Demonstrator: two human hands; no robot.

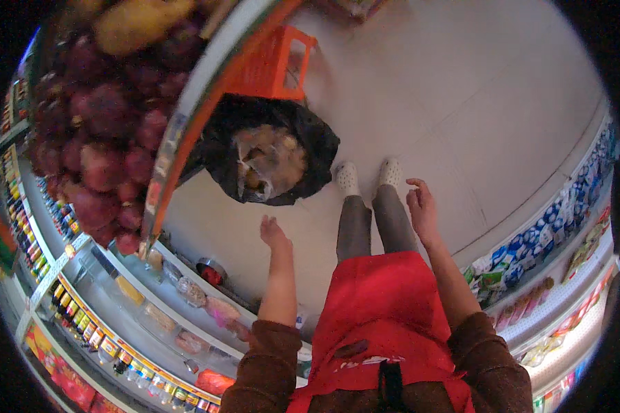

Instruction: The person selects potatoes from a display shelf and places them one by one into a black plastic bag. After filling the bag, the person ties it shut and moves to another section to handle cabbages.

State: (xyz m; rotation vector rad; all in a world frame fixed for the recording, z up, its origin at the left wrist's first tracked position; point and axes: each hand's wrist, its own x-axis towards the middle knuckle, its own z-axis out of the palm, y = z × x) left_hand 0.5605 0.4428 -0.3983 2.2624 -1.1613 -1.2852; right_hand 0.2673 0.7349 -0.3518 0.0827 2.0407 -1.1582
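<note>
My left hand (275,231) hangs over the floor with its fingers loosely bent and nothing in it. Nearest to it is a black plastic bag (324,139), its mouth spread wide around clear plastic (276,155) and brownish contents that I cannot make out. My right hand (421,206) hangs beside my right leg, fingers apart and without any object. Between my arms are my red apron (382,304), grey trousers and white perforated clogs (391,173). At upper left, blurred purple-red round produce (103,113), apparently red onions, is heaped behind a display rim (170,149).
An orange plastic crate (276,62) stands beyond the bag. Shelves of bottles (95,330) and packaged goods (191,291) curve along the left and lower left. Another shelf with blue-and-white packs (542,232) lines the right. A metal bowl (212,271) with something red sits low at left.
</note>
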